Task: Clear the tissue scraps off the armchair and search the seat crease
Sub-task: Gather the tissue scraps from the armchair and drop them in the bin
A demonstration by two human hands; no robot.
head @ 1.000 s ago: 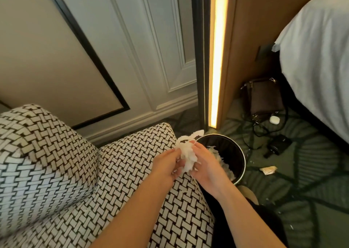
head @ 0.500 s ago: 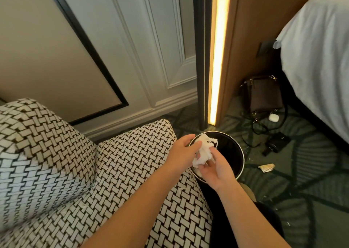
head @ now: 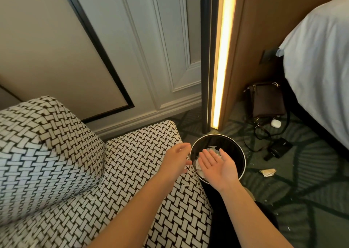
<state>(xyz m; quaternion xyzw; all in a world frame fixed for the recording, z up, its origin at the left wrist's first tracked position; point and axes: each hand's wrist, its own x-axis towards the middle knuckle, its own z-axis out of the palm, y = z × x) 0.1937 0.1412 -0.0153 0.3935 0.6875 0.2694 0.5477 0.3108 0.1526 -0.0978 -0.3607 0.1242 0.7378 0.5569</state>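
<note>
Both hands are bare: the right hand (head: pixel 219 164) lies palm up over the round black waste bin (head: pixel 243 157), its grip wide and holding nothing. The left hand (head: pixel 176 159) hangs above the front corner of the black-and-white basket-weave armchair (head: pixel 132 172), fingers loose, its grip likewise holding nothing. White tissue scraps (head: pixel 213 150) lie inside the bin, yet a few small white shreds (head: pixel 186 185) sit on the seat cushion. The likely slip is in the search: a hand pushed into the seat crease (head: pixel 75 191) could drag those light shreds down into it, or flick them onto the green patterned carpet (head: pixel 311 200), already flecked with white bits. The bin stands just beside the chair, so a careless sweeping forearm could tip it and spill the lot
</note>
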